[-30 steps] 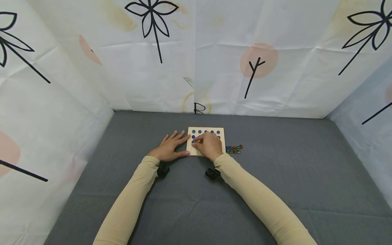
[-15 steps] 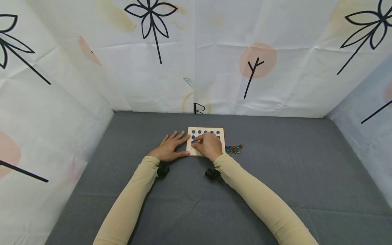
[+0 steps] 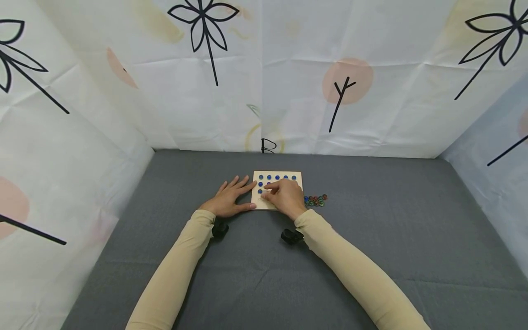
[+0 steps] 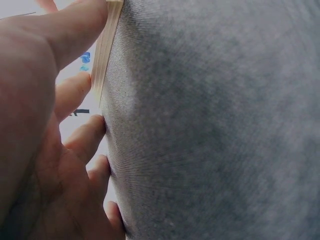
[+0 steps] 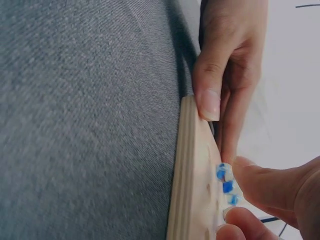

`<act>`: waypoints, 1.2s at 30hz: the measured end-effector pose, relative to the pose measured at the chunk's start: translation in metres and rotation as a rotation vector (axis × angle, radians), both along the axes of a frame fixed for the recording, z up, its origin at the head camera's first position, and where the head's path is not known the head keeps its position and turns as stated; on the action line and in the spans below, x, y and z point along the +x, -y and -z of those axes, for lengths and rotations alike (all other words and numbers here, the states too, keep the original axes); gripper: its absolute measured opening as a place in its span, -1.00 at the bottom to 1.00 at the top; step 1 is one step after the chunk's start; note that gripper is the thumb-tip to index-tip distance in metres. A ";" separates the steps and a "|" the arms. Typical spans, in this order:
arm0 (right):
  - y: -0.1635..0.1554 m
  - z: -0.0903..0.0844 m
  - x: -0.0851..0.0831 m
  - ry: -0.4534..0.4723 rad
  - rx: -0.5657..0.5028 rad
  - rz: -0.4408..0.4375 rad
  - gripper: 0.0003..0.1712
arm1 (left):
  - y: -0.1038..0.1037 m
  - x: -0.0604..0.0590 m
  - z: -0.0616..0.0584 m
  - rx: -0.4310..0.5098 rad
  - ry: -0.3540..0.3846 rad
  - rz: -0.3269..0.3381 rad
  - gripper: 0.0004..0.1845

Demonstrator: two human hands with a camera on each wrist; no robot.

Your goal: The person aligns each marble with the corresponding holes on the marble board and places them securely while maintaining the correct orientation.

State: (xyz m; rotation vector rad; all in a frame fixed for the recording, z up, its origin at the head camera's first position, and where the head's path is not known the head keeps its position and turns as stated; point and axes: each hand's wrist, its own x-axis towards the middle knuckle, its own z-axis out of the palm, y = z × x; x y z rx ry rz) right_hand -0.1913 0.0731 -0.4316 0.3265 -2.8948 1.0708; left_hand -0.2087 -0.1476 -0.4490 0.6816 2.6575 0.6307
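A light wooden board (image 3: pixel 264 204) with rows of blue marbles (image 3: pixel 261 184) in its hollows lies on the grey cloth. My left hand (image 3: pixel 224 201) is spread flat at the board's left side, its thumb and index fingertip touching the edge; in the left wrist view the thumb reaches the board's edge (image 4: pixel 105 52). Over the board hovers my right hand (image 3: pixel 286 198), thumb and fingers bent but apart, with no marble visible between them. Beside its fingertips, the right wrist view has a short line of blue marbles (image 5: pixel 228 187). Part of the board is hidden under this hand.
Right of the board lies a small cluster of loose marbles (image 3: pixel 316 201), red, green and blue. Grey cloth (image 3: pixel 371 220) covers the table around the board. White printed fabric walls (image 3: pixel 297 110) stand behind and at the sides.
My right hand has drawn slightly right, away from the leftmost marble of the third row, uncovering more of the upper rows. The left hand has stayed put.
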 end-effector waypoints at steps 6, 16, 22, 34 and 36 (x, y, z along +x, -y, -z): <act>-0.012 -0.003 0.006 -0.009 -0.049 0.004 -0.71 | 0.000 0.000 0.000 -0.008 0.003 -0.006 -0.15; -0.038 -0.002 0.014 -0.048 -0.096 0.001 -0.70 | -0.001 -0.002 0.002 -0.018 -0.002 -0.009 -0.13; -0.053 -0.001 0.021 -0.080 -0.109 0.020 -0.70 | 0.000 -0.001 0.001 -0.012 0.001 -0.005 -0.13; -0.083 -0.003 0.027 -0.114 -0.129 0.047 -0.70 | 0.001 0.001 0.002 0.007 -0.008 0.004 -0.13; -0.087 -0.002 0.028 -0.117 -0.125 0.057 -0.70 | 0.001 0.001 0.002 0.008 -0.007 0.005 -0.13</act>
